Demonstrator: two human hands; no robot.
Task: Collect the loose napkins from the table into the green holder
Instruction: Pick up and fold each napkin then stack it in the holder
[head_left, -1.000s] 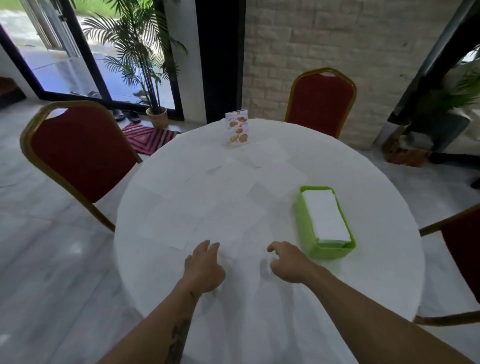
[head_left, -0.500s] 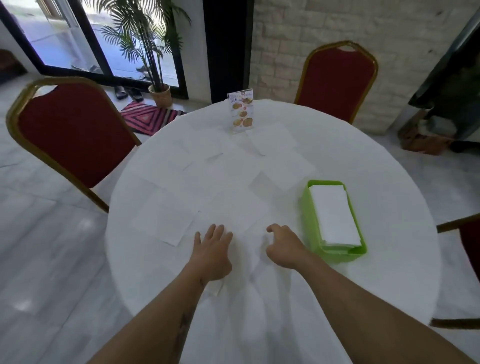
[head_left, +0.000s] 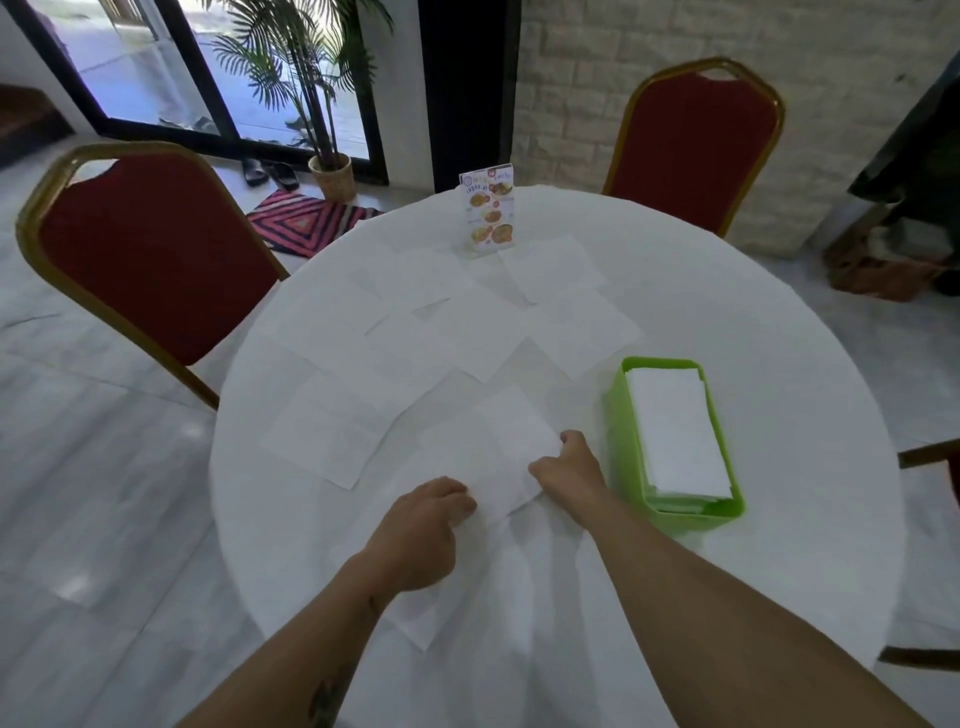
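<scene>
— Napkin (head_left: 498, 457) location?
— On the tabletop (head_left: 779, 322), pinched by both hands: left hand (head_left: 421, 530), right hand (head_left: 569, 475).
— Holder?
— Green holder (head_left: 623, 426) lies just right, long axis running away; right hand nearer.

Single head-worn wide-angle view, looking forward and steeply down across the round white surface (head_left: 779, 364). Close above both forearms, left hand (head_left: 421, 530) and right hand (head_left: 569, 475) low in centre frame. Beyond the hands, chairs, window and brick wall along the top edge.
</scene>
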